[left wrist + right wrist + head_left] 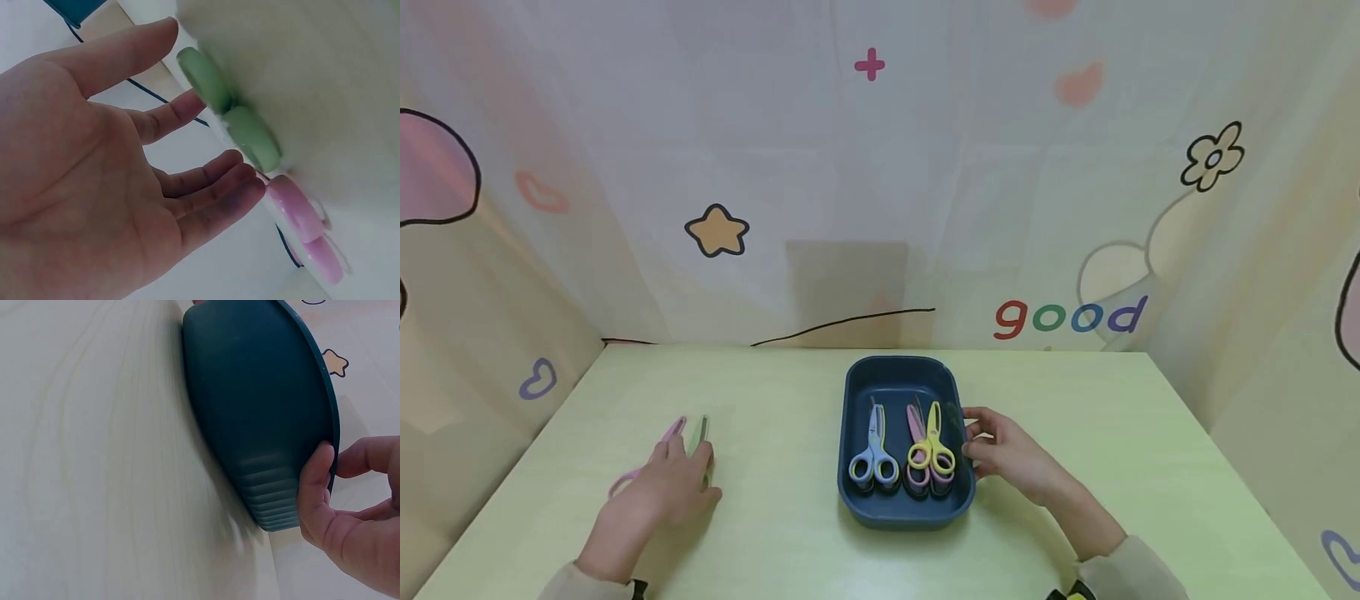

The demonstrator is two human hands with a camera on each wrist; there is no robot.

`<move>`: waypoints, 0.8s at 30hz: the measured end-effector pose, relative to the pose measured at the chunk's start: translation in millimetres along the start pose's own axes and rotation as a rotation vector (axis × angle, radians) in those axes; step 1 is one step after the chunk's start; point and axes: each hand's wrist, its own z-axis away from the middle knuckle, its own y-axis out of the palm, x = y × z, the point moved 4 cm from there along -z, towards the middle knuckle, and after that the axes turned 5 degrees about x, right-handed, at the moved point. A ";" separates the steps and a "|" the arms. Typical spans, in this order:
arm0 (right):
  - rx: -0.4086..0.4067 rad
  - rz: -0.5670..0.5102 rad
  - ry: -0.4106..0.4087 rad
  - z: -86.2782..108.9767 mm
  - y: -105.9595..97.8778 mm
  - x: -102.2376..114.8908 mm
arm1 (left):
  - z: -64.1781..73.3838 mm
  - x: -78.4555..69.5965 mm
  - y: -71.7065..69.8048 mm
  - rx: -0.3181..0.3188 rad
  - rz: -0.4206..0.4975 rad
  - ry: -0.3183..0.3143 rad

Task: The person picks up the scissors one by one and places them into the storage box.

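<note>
A dark blue tray (901, 518) stands on the table with several scissors in it. Light blue scissors (877, 442) top the left stack; yellow scissors (935, 429) lie over pink scissors (915, 422) on the right. My right hand (1011, 450) pinches the tray's right rim, thumb outside in the right wrist view. Over at the left, my left hand (662, 487) hovers low above green scissors (704, 428) and pink scissors (625, 480), partly hiding both. The left wrist view shows its fingers extended near the green handles (253, 139), the lower fingertips close to the pink handles (295, 209).
The pale wooden table (775, 467) reaches back to a printed curtain (865, 167), which also hangs along both sides. Bare tabletop lies between the left hand and the tray.
</note>
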 end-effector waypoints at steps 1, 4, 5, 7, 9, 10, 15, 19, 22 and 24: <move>0.001 -0.001 0.001 0.2 0.4 -0.7 | 0.9 -0.1 0.3 0.004 0.002 0.001; 0.003 0.001 0.000 0.7 1.3 -1.3 | 3.3 -0.9 1.6 0.003 0.030 -0.001; 0.003 0.002 0.000 0.9 1.3 -1.5 | 4.1 -1.7 1.6 0.002 0.035 -0.001; 0.002 0.003 -0.001 1.5 1.0 -1.1 | 4.6 -2.2 2.0 0.001 0.040 0.008; 0.002 0.004 -0.006 2.0 0.4 -0.3 | 4.3 -3.5 1.6 0.005 0.048 0.012; 0.002 0.004 -0.007 2.0 0.3 -0.1 | 4.1 -3.3 1.8 0.007 0.051 0.015; 0.007 0.006 -0.009 1.0 -1.0 -1.6 | 3.1 -2.6 1.6 0.021 0.073 0.017; 0.011 0.008 -0.009 0.9 -1.1 -1.7 | 2.4 -2.7 0.8 0.027 0.075 0.006; 0.008 0.009 -0.006 1.0 -1.2 -1.2 | 1.9 -2.9 -1.0 0.027 0.087 -0.006; 0.008 0.010 -0.002 1.1 -1.0 -1.0 | 1.7 -2.8 -2.2 0.026 0.104 -0.008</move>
